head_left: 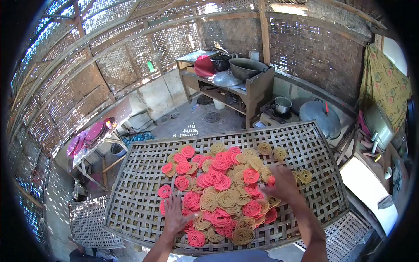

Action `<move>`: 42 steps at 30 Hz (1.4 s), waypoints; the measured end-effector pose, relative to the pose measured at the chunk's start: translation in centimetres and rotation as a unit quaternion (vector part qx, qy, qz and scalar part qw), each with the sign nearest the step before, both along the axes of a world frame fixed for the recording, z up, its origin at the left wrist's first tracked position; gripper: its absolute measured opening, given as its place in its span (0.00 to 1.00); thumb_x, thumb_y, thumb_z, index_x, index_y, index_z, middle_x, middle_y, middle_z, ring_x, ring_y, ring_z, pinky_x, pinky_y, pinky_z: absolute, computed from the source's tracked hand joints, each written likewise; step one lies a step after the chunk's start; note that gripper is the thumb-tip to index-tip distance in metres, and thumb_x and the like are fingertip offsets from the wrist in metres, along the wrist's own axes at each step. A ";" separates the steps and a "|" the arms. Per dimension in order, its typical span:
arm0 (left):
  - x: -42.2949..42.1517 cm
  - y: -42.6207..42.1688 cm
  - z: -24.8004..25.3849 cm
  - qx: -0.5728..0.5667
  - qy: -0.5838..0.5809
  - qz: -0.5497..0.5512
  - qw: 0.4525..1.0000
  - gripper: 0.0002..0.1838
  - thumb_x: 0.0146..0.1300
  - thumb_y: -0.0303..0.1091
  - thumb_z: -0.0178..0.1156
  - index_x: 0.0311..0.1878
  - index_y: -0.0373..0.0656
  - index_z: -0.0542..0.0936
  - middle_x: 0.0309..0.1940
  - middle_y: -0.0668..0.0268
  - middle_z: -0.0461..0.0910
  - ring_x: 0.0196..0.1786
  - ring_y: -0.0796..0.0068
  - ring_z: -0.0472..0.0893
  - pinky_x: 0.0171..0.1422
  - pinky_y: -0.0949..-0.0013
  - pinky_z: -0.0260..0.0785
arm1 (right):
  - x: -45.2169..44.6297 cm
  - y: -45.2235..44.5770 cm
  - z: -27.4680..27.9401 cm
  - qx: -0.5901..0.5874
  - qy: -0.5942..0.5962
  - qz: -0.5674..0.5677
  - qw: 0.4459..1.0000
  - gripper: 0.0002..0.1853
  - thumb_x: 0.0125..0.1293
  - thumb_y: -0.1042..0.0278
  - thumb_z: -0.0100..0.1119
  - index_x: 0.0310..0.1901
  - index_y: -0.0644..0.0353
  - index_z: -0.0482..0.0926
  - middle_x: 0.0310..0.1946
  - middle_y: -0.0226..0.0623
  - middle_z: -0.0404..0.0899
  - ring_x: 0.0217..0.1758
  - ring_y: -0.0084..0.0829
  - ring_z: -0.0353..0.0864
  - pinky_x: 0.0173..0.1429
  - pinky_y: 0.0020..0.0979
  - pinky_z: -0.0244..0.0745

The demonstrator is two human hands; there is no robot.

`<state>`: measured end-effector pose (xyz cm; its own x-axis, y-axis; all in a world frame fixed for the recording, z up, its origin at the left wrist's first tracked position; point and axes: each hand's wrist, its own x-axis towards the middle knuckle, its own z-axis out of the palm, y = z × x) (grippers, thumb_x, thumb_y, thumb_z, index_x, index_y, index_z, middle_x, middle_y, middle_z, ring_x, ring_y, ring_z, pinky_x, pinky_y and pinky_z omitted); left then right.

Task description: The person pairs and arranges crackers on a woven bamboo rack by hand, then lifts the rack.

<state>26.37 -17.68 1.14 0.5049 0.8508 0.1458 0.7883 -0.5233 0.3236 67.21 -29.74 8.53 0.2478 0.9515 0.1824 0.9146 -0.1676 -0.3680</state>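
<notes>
A heap of round, lacy noodle-like coils, some pink [213, 177] and some yellow-tan [209, 200], lies in the middle of a woven bamboo rack [135, 187]. My left hand [175, 215] rests at the heap's left edge with its fingers spread, beside and partly over pink coils. On the opposite side, my right hand [283, 185] reaches over the right edge, its thumb held apart from its fingers. A pink coil [271, 180] shows between that thumb and the fingers; whether they touch it I cannot tell. A few tan coils [305, 176] lie singly further right.
Beyond the rack stands a wooden shelf [257, 94] bearing a large dark pot [246, 67]. To its right are a small saucepan [283, 105] on a stove and a big metal lid [321, 118]. At left is a bench [94, 142] with magenta cloth. More woven racks [94, 222] lie lower down.
</notes>
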 end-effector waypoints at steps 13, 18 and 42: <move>10.0 -2.8 0.2 -0.147 -0.203 -0.054 0.966 0.69 0.52 0.69 0.73 0.81 0.32 0.46 0.77 0.38 0.58 0.80 0.44 0.58 0.83 0.52 0.52 | -7.9 -1.6 -8.7 -0.050 -0.051 0.154 0.986 0.78 0.35 0.21 0.76 0.82 0.51 0.43 0.77 0.69 0.49 0.79 0.66 0.51 0.76 0.71 0.45; 12.5 -2.4 0.9 -0.175 -0.376 -0.041 0.909 0.48 0.58 0.47 0.75 0.76 0.36 0.63 0.61 0.48 0.80 0.63 0.57 0.81 0.67 0.59 0.73 | -8.8 0.5 -7.9 0.108 0.028 0.146 0.983 0.58 0.47 0.53 0.76 0.80 0.54 0.55 0.72 0.58 0.61 0.73 0.59 0.65 0.74 0.56 0.63; 12.6 -0.2 8.5 -0.335 -0.560 -0.022 0.758 0.25 0.64 0.27 0.71 0.63 0.35 0.78 0.54 0.63 0.84 0.54 0.74 0.84 0.61 0.69 0.76 | -10.7 7.8 -0.8 0.138 0.619 0.172 0.754 0.29 0.63 0.66 0.76 0.61 0.65 0.74 0.50 0.33 0.83 0.52 0.24 0.83 0.59 0.28 0.80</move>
<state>38.98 -17.85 9.64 0.4141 0.9090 0.0477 -0.1903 0.0352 0.9811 56.50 -21.95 7.71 0.1379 0.9663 0.2175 -0.1864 0.2410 -0.9524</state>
